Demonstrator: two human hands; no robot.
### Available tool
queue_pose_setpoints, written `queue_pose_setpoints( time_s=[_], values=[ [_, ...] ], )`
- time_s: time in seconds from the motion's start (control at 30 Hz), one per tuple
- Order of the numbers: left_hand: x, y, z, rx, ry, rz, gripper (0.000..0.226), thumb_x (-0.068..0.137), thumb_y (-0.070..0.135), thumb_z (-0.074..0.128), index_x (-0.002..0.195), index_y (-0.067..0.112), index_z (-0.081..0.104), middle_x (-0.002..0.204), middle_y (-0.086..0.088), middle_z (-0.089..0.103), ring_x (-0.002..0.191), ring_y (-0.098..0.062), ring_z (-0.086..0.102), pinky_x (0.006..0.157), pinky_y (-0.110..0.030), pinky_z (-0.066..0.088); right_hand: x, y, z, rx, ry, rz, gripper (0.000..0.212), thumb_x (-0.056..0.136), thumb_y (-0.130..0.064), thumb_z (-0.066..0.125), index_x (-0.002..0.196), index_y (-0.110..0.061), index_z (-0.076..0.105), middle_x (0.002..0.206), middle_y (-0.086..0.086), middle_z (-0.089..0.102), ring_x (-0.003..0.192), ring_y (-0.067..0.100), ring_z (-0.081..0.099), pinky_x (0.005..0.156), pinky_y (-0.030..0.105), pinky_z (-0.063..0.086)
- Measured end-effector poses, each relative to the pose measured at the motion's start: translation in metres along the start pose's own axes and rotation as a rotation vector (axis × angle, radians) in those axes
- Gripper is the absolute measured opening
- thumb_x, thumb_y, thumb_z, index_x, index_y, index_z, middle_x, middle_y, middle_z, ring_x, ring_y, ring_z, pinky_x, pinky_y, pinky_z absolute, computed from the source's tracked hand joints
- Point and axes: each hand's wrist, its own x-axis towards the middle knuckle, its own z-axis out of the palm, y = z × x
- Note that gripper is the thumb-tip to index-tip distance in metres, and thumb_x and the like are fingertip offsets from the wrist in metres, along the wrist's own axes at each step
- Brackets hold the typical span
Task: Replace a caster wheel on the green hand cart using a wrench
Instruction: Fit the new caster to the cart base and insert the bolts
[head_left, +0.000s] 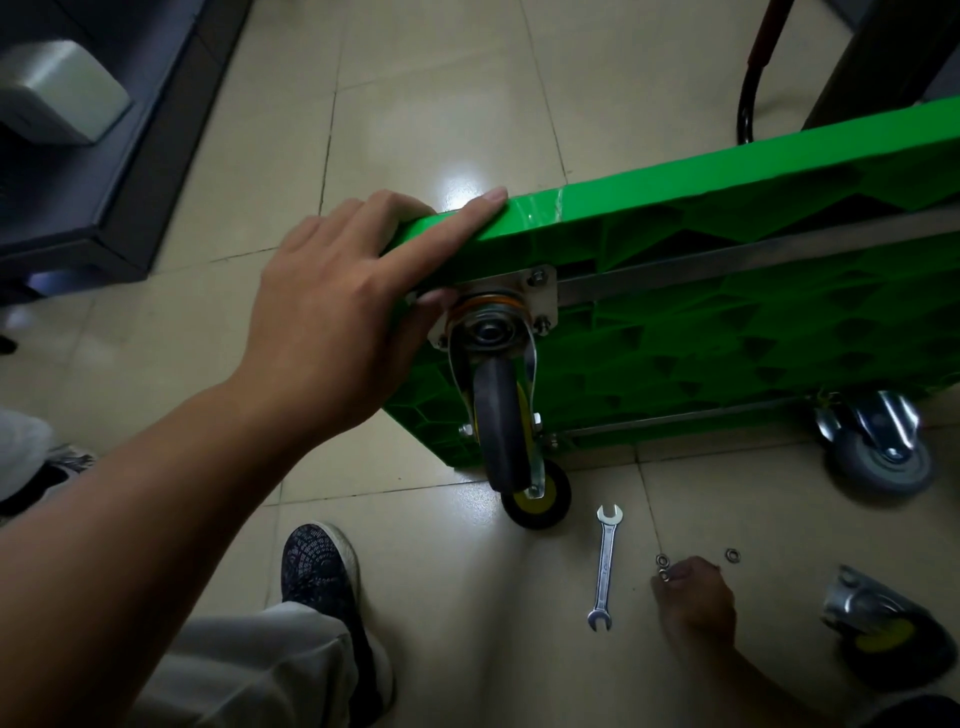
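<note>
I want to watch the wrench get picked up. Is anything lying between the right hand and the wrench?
Nothing visible. The wrench lies on bare floor tile just left of the right hand. The small nuts lie right at that hand, leaving the gap bare. The left hand grips the green cart.

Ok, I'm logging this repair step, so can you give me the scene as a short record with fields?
cart: green hand cart on its side, underside towards camera
left hand: grips the cart's upper corner
right hand: down on the floor, fingertips at small rings, grip unclear
wrench: lying on the floor, untouched
mounted caster: on its plate at the gripped corner
loose caster: on the floor, right
</note>
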Motion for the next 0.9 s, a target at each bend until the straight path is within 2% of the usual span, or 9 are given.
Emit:
queue_pose_setpoints(
  time_s=[0.2, 0.37, 0.43, 0.57, 0.67, 0.73, 0.8, 0.87, 0.9],
  values=[
    [0.0, 0.002, -0.002, 0.0, -0.005, -0.007, 0.06, 0.104, 0.036, 0.046, 0.161, 0.036, 0.031, 0.125, -0.012, 0.058, 0.1, -0.034, 0.054, 0.077, -0.043, 0.04, 0.001, -0.001, -0.001, -0.066, -0.017, -0.015, 0.012, 0.084, -0.008, 0.075, 0.092, -0.001, 0.068, 0.097, 0.023, 0.072, 0.095, 0.041, 0.068, 0.083, 0.042, 0.055],
    [0.001, 0.002, -0.002, -0.016, 0.004, -0.005, 0.061, 0.103, 0.035, 0.048, 0.161, 0.037, 0.031, 0.124, -0.013, 0.058, 0.099, -0.034, 0.053, 0.077, -0.041, 0.038, -0.001, -0.017, -0.01, -0.052, 0.03, -0.004, 0.026, 0.082, -0.016, 0.079, 0.097, 0.003, 0.07, 0.102, 0.024, 0.071, 0.098, 0.042, 0.067, 0.083, 0.042, 0.054],
    [0.001, 0.002, -0.003, -0.022, 0.012, -0.009, 0.062, 0.103, 0.033, 0.051, 0.161, 0.038, 0.03, 0.123, -0.013, 0.058, 0.099, -0.034, 0.053, 0.077, -0.037, 0.033, -0.006, -0.037, -0.021, 0.006, 0.106, -0.06, 0.024, 0.084, -0.016, 0.077, 0.098, 0.003, 0.07, 0.1, 0.024, 0.072, 0.096, 0.042, 0.068, 0.083, 0.042, 0.054],
    [0.002, 0.004, -0.009, -0.046, -0.014, -0.018, 0.069, 0.098, 0.033, 0.057, 0.161, 0.041, 0.03, 0.124, -0.012, 0.059, 0.1, -0.033, 0.054, 0.077, -0.036, 0.032, -0.028, -0.101, -0.057, 0.261, 0.223, -0.189, 0.003, 0.086, -0.011, 0.067, 0.084, -0.011, 0.065, 0.088, 0.015, 0.071, 0.085, 0.038, 0.067, 0.077, 0.04, 0.055],
    [0.002, 0.007, -0.011, -0.055, -0.019, -0.02, 0.07, 0.099, 0.033, 0.06, 0.161, 0.043, 0.028, 0.125, -0.01, 0.059, 0.101, -0.031, 0.054, 0.078, -0.038, 0.035, -0.058, -0.155, -0.088, 0.37, 0.249, -0.442, 0.012, 0.089, -0.014, 0.068, 0.078, -0.015, 0.063, 0.077, 0.008, 0.068, 0.075, 0.03, 0.065, 0.07, 0.037, 0.052],
    [0.0, 0.008, -0.011, -0.064, -0.013, -0.018, 0.071, 0.099, 0.032, 0.062, 0.161, 0.043, 0.028, 0.125, -0.01, 0.059, 0.101, -0.031, 0.055, 0.079, -0.039, 0.036, -0.084, -0.191, -0.109, 0.44, 0.182, -0.585, 0.021, 0.096, -0.026, 0.065, 0.075, -0.022, 0.061, 0.072, -0.001, 0.066, 0.069, 0.017, 0.064, 0.064, 0.033, 0.049],
    [-0.001, 0.007, -0.011, -0.073, -0.007, -0.013, 0.07, 0.1, 0.032, 0.061, 0.161, 0.044, 0.027, 0.125, -0.01, 0.058, 0.102, -0.031, 0.055, 0.081, -0.04, 0.038, -0.113, -0.223, -0.124, 0.505, 0.016, -0.634, 0.031, 0.099, -0.042, 0.057, 0.08, -0.019, 0.065, 0.076, 0.002, 0.068, 0.074, 0.02, 0.067, 0.066, 0.037, 0.053],
    [0.0, 0.006, -0.011, -0.089, 0.0, -0.005, 0.07, 0.1, 0.03, 0.061, 0.161, 0.043, 0.028, 0.124, -0.01, 0.058, 0.102, -0.031, 0.055, 0.081, -0.04, 0.037, -0.141, -0.247, -0.132, 0.54, -0.148, -0.643, 0.051, 0.092, -0.063, 0.05, 0.088, -0.015, 0.067, 0.083, 0.007, 0.07, 0.081, 0.024, 0.067, 0.07, 0.04, 0.056],
    [0.0, 0.006, -0.01, -0.098, 0.004, -0.001, 0.07, 0.099, 0.029, 0.061, 0.161, 0.042, 0.029, 0.123, -0.01, 0.059, 0.102, -0.031, 0.055, 0.08, -0.04, 0.037, -0.154, -0.254, -0.133, 0.517, -0.202, -0.646, 0.059, 0.083, -0.074, 0.048, 0.091, -0.019, 0.067, 0.085, 0.002, 0.07, 0.081, 0.017, 0.067, 0.067, 0.033, 0.055]
  ],
)
